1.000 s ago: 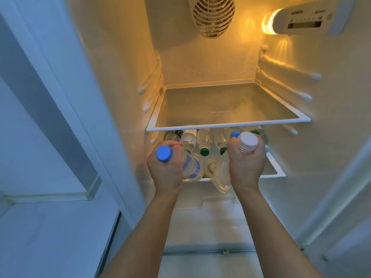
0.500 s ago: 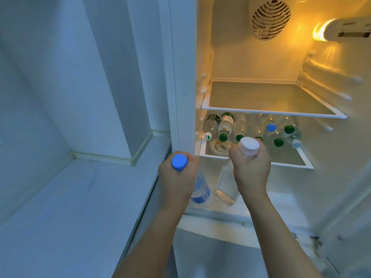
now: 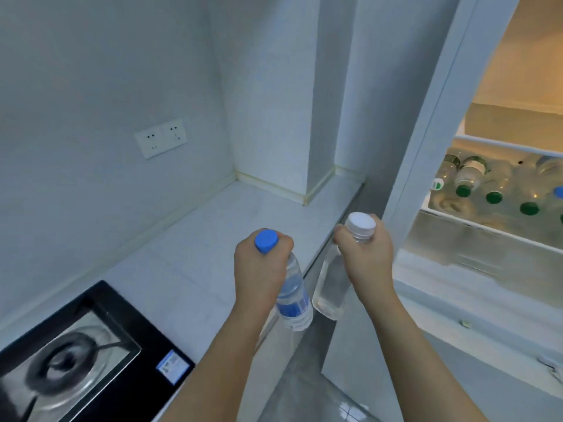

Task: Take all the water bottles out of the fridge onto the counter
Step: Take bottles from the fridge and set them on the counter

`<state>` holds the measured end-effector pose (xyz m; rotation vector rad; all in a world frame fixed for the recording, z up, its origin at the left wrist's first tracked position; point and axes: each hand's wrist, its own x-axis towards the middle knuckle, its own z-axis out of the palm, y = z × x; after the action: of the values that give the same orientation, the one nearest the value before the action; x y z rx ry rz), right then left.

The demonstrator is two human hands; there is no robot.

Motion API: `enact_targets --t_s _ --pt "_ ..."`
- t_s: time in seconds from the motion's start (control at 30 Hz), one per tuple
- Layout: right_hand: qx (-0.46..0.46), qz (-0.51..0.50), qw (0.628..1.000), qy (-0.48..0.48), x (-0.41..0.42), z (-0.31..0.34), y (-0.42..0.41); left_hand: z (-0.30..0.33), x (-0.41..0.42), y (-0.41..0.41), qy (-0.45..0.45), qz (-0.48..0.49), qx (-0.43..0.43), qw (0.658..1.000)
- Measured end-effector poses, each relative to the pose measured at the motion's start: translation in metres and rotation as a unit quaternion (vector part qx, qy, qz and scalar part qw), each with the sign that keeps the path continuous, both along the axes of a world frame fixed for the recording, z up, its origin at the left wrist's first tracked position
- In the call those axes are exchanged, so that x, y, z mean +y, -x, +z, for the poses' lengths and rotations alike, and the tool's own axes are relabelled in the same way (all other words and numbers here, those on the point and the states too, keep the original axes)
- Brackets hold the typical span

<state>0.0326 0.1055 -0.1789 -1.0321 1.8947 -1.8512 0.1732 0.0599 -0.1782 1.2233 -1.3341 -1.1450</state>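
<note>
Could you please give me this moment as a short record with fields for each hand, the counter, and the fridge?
left hand: left hand grips the neck of a blue-capped bottle, which hangs above the counter's edge
right hand: right hand grips the neck of a white-capped bottle, held in the air beside the fridge
counter: white counter with a black stove at its near end; no bottles on the visible part
fridge: open fridge; several shelf bottles lie on their sides
task state: both held bottles not yet set down
</note>
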Motion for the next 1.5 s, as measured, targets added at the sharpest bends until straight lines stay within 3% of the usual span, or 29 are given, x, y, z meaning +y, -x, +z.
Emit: enact_targets --t_s 0.3,0.63,1.0,1.5 --pt "-0.028 0.207 0.978 -0.024 -0.027 -0.005 -0.073 0.013 0.029 -0.090 -0.115 0.132 0.044 0.984" --pt "-0.064 0.406 0.910 -0.061 -0.013 -0.013 -0.198 0.025 0.107 -0.198 -0.156 0.250 0.071 0.953" --pt "-0.024 0.512 0.854 -0.085 0.054 0.003 -0.369 0.047 0.215 -0.345 -0.144 0.348 0.118 0.919" --pt "0.050 0.633 0.765 -0.110 0.181 0.002 -0.600 0.034 0.373 -0.553 -0.104 0.474 0.159 0.860"
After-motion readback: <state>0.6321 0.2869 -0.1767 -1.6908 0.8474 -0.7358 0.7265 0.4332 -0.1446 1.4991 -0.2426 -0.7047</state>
